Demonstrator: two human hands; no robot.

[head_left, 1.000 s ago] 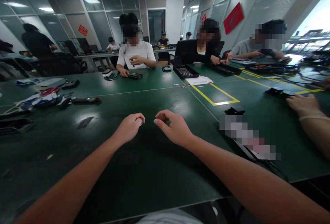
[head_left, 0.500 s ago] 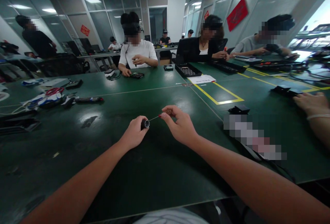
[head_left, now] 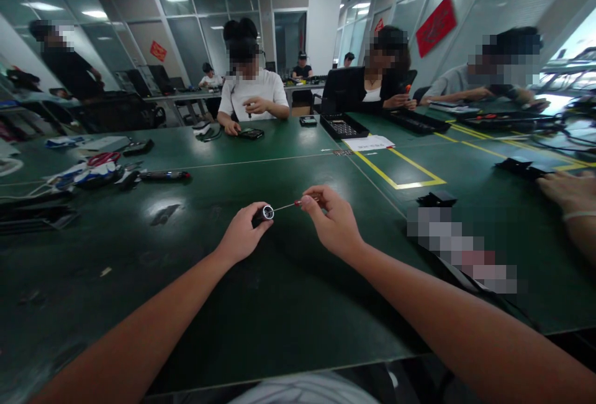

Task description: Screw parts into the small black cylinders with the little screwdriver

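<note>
My left hand [head_left: 241,231] is closed around a short black cylinder [head_left: 267,212] with a bright ring at its open end, perhaps a flashlight. That end faces right and partly toward me. My right hand [head_left: 334,223] pinches a small screwdriver [head_left: 285,206] by its red handle, most of which the fingers hide. The thin metal shaft points left, and its tip meets the cylinder's ringed end; how deep it reaches I cannot tell. Both hands are held over the green table [head_left: 261,317].
Cables and bagged items [head_left: 100,171] lie at the left, beside a dark pen-like tool [head_left: 165,175]. A long partly blurred-out object [head_left: 459,249] lies right of my right arm. A co-worker's hand [head_left: 565,190] rests at the right edge. Across the table stand black trays [head_left: 343,126].
The cylinder's ringed end has turned more toward me. The screwdriver has shifted slightly, with its tip still at the ring. The whole view has moved a little.
</note>
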